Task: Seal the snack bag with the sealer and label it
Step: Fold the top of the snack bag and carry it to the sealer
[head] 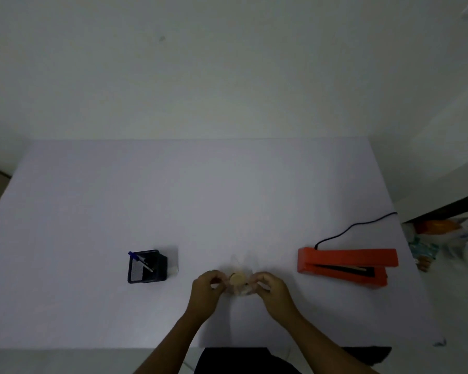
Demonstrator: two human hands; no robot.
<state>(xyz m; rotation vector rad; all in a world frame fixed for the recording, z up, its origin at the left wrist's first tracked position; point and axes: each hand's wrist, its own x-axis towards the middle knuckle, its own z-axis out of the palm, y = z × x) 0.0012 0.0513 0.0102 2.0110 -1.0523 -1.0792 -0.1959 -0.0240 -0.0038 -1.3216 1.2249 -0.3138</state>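
**Snack bag held in both hands, near middle of table**

Table (200,198): white top, seen from the head camera; places below are read as a clock face centred on the bag.

Sealer (346,265): orange, at 3 o'clock, well apart from the hands. A dark strip shows between its upper bar and base. A black cord (349,228) runs from its back end towards 2 o'clock and off the table edge.

Pen holder (146,267): black mesh, at 9 o'clock, well apart. A blue-capped pen (141,261) leans inside it. A small white block (172,261) stands touching its right side.

Snack bag (238,282): clear, a pale round snack visible inside. Nothing lies between it and the sealer or the holder.

Left hand (206,288): enters from 7 o'clock, fingers curled inward, pinching the bag's left edge.

Right hand (270,288): enters from 5 o'clock, fingers curled likewise, pinching the right edge.

Coloured clutter (443,238): beyond the table's right edge, too blurred to name.
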